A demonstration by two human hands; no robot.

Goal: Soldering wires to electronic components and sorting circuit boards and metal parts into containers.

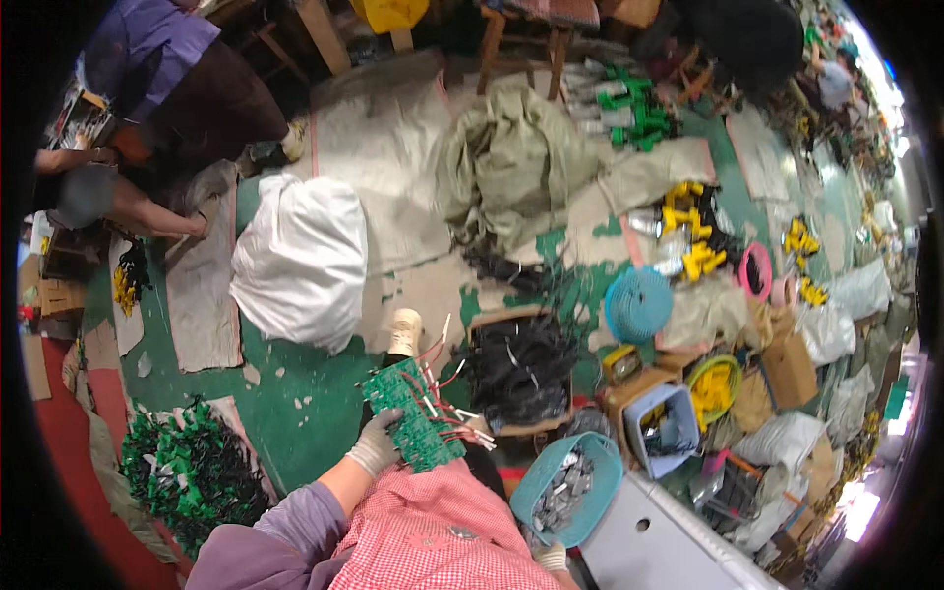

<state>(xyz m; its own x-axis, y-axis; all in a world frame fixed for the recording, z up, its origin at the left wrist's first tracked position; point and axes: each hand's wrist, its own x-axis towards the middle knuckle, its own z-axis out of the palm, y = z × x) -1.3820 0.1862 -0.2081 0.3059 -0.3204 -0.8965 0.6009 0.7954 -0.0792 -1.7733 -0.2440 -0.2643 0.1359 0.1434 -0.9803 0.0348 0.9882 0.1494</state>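
My left hand (376,444), in a pale knitted glove, grips the lower left edge of a green circuit board panel (405,408). Red and white wires stick out from the panel's right side. My right hand (553,558), also gloved, is low in the picture at the near rim of a light blue plastic basket (615,482). It appears closed on that rim, though its fingers are partly hidden. Several small grey parts (565,489) lie inside the basket. A red-and-white checked apron (433,521) covers my front.
A grey table (649,541) stands at the lower right. Ahead are a carton of black cables (521,369), a white sack (305,261) and an olive sack (516,162). Green-and-black cables (192,472) are heaped at left. A person (147,187) bends at the upper left.
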